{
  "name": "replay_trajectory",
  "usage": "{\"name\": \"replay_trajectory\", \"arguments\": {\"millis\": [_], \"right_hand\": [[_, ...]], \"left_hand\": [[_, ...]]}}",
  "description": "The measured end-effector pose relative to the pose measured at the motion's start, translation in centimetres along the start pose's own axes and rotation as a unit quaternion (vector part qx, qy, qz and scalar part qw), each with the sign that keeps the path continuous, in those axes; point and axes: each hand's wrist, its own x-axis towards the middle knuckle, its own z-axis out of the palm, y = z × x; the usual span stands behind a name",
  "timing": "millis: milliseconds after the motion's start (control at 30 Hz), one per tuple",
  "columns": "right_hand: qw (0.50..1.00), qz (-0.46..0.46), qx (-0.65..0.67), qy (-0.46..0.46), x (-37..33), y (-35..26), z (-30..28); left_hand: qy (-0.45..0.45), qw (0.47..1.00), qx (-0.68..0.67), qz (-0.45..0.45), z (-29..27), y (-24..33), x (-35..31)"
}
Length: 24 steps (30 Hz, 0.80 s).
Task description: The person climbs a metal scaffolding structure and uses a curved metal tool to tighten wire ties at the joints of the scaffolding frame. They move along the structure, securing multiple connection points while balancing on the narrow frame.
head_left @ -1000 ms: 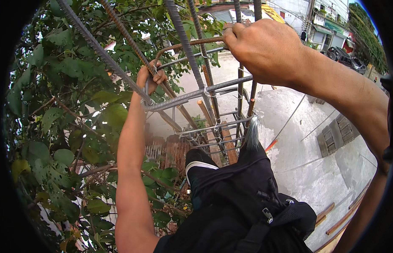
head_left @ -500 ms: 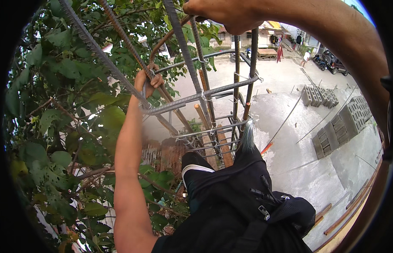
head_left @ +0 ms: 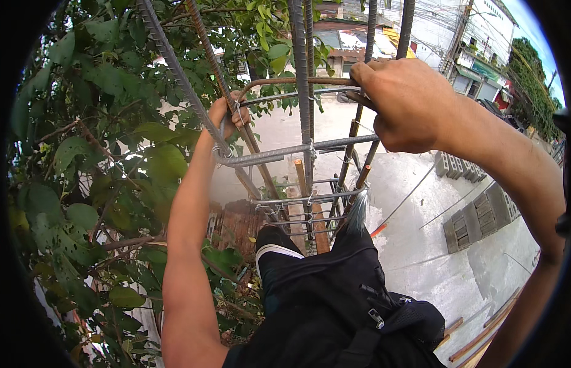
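Upright ribbed rebars [head_left: 299, 61] stand before me, joined by bent steel stirrups [head_left: 267, 156] and thin wire ties. My right hand [head_left: 405, 104] is closed around the right end of a brownish rebar stirrup [head_left: 298, 80], close to the right-hand uprights. That stirrup runs nearly level to the left, then bends down at my left hand [head_left: 225, 118]. The left fingers are wrapped round the left corner, where the stirrup meets a rusty upright; part of the grip is hidden. A bundle of thin tie wire [head_left: 358, 211] hangs below, beside my leg.
Leafy branches [head_left: 71, 147] crowd the left side. Below right, concrete blocks [head_left: 482, 214] are stacked on a grey slab [head_left: 414, 190]. Wooden planks [head_left: 320, 227] lie under the cage near my legs. A black bag [head_left: 420, 322] hangs at my front.
My right hand has come down and to the right, swinging the brownish stirrup from a steep slant to nearly level. My left hand keeps its grip on the corner. The view has tilted up.
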Motion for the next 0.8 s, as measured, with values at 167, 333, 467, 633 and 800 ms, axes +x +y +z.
{"name": "replay_trajectory", "arguments": {"millis": [167,333,467,633,800], "right_hand": [[0.985,0.072,0.15,-0.042,-0.8,-1.2,1.0],[0.95,0.009,0.303,-0.074,0.3,1.8,0.6],[0.76,0.087,0.607,-0.216,0.7,3.2,1.2],[0.605,0.061,0.769,-0.198,-1.3,2.1,4.1],[0.424,0.137,0.869,-0.216,-1.7,1.0,5.4]], "left_hand": [[0.005,1.0,0.005,0.005,0.4,0.1,-0.3],[0.043,0.999,0.005,-0.003,1.4,0.6,-0.5],[0.084,0.996,0.018,-0.015,1.6,0.6,-0.3],[0.094,0.995,-0.002,-0.011,1.1,0.1,-0.1],[0.081,0.994,-0.067,0.011,0.7,-0.4,0.0]]}}
